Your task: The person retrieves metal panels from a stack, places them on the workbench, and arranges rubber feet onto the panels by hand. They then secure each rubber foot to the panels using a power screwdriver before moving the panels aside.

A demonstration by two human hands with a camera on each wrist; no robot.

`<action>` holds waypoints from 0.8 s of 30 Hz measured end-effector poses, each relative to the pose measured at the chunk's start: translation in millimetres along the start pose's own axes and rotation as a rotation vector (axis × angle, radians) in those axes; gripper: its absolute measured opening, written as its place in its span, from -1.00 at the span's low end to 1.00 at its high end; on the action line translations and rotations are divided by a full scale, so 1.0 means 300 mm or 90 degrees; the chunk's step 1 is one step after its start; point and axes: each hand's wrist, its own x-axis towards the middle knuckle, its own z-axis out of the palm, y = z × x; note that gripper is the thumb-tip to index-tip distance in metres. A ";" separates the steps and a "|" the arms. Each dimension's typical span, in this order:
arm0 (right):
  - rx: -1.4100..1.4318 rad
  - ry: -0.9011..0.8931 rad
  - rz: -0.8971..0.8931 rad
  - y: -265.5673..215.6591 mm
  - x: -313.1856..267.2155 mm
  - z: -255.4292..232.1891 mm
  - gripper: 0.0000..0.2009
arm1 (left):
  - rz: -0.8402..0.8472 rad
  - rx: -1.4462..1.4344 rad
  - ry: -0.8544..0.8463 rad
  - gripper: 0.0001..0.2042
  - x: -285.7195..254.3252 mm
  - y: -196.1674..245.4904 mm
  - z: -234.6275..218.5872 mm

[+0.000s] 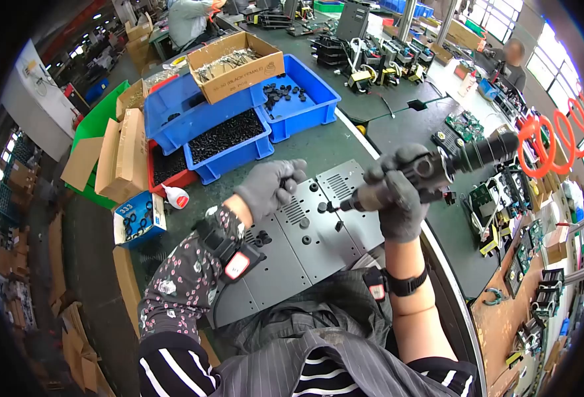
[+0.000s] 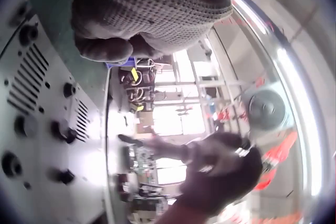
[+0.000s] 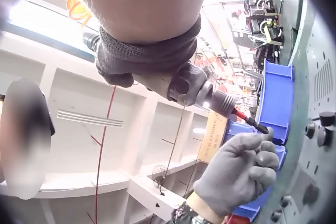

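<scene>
Right hand [image 1: 404, 213] grips the power driver [image 1: 439, 171], fingers wrapped round its body. Bit [image 1: 332, 206] appears raised over the grey slotted panels [image 1: 325, 246], its end near the left fingers in the right wrist view. Left hand [image 1: 265, 188] is closed up, fingers curled; cannot tell whether a small part sits inside.

Panels lie flat on the green bench, before the person. Black round parts [image 1: 306, 240] stand on them; a loose cluster of black pieces [image 1: 261, 239] lies near the left wrist.

Judged step: between contacts, driver off the panels, left fingers near the bit. Any pass down to a panel would call for the bit square over a part and the fingers kept clear.

Writing: cardboard box [image 1: 245, 85] reads "(BLACK/FEMALE)" with "20 PCS" below; its leading code is too small to trust. Blue carton [image 1: 144, 239] reads "333". Wrist tags, white and red, illegible. No brand readable on the driver.
</scene>
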 end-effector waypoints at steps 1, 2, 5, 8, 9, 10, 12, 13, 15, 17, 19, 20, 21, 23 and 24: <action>0.016 -0.006 -0.003 0.004 -0.015 -0.022 -0.68 | -0.015 0.011 -0.046 -0.79 -0.034 -0.015 -0.005; 0.025 -0.002 -0.013 0.008 -0.031 -0.036 -0.68 | -0.020 0.015 -0.078 -0.78 -0.065 -0.037 -0.007; 0.070 0.027 0.012 -0.012 -0.073 -0.033 -0.66 | -0.038 0.030 -0.127 -0.74 -0.171 -0.103 0.003; 0.102 0.023 0.009 -0.033 -0.094 -0.025 -0.66 | 0.017 0.074 -0.075 -0.76 -0.229 -0.176 0.003; 0.106 0.020 0.002 -0.041 -0.098 -0.015 -0.66 | 0.004 0.068 -0.071 -0.76 -0.242 -0.199 -0.002; 0.096 0.009 0.000 -0.050 -0.103 -0.008 -0.65 | 0.067 0.132 -0.062 -0.76 -0.254 -0.223 -0.007; 0.099 -0.004 -0.008 -0.064 -0.111 0.010 -0.62 | 0.111 0.098 -0.054 -0.76 -0.276 -0.260 0.001; 0.123 -0.009 -0.010 -0.069 -0.116 0.018 -0.63 | 0.094 0.091 -0.051 -0.76 -0.286 -0.270 0.010; 0.185 -0.051 -0.034 -0.071 -0.119 0.010 -0.67 | 0.000 -0.154 -0.076 -0.75 -0.294 -0.276 0.024; 0.186 -0.063 -0.048 -0.076 -0.124 0.013 -0.67 | -0.027 -0.222 -0.110 -0.75 -0.282 -0.304 0.013; 0.206 -0.064 -0.058 -0.078 -0.128 0.019 -0.67 | -0.013 -0.248 -0.133 -0.77 -0.286 -0.318 0.022; 0.204 -0.063 -0.061 -0.082 -0.129 0.028 -0.67 | -0.014 -0.247 -0.135 -0.77 -0.287 -0.319 0.028; 0.176 -0.050 -0.064 -0.088 -0.131 0.039 -0.67 | -0.022 -0.258 -0.133 -0.77 -0.289 -0.317 0.035; 0.146 -0.035 -0.067 -0.093 -0.138 0.046 -0.66 | -0.033 -0.269 -0.132 -0.76 -0.294 -0.316 0.048; 0.139 -0.046 -0.073 -0.093 -0.139 0.046 -0.66 | -0.018 -0.256 -0.140 -0.76 -0.295 -0.315 0.055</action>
